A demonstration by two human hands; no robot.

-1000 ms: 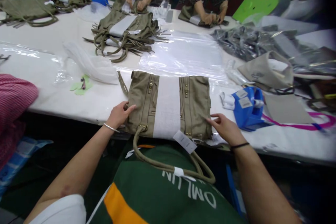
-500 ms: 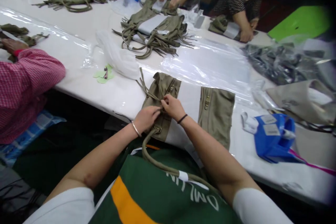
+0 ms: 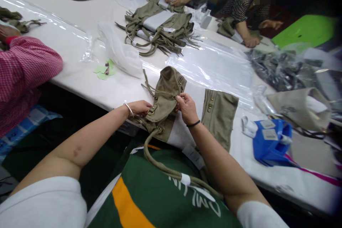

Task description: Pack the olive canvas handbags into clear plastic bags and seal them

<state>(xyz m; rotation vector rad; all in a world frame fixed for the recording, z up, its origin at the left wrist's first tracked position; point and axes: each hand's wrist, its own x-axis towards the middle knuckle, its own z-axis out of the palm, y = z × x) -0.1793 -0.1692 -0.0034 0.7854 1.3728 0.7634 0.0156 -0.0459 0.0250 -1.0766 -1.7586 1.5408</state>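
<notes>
An olive canvas bag lies at the table's near edge, with a white paper band round its middle. Its left end is a flap with thin cords and metal rings, folded over to the right. My right hand pinches the flap's right edge by an eyelet. At the flap's left side, beside a ring, my left hand has its fingers closed on the bag's edge; the fingertips are partly hidden. A corded bag handle hangs over my green apron.
Several stacked olive bags lie across the table. A clear plastic sheet and a white plastic bag are nearer. At right are a blue container and a beige bag. Co-workers handle bags opposite; a checked sleeve is at left.
The flap has been turned over to the right and spread flatter. My hands, close together before, have moved apart, left hand to the left and right hand to the right.
</notes>
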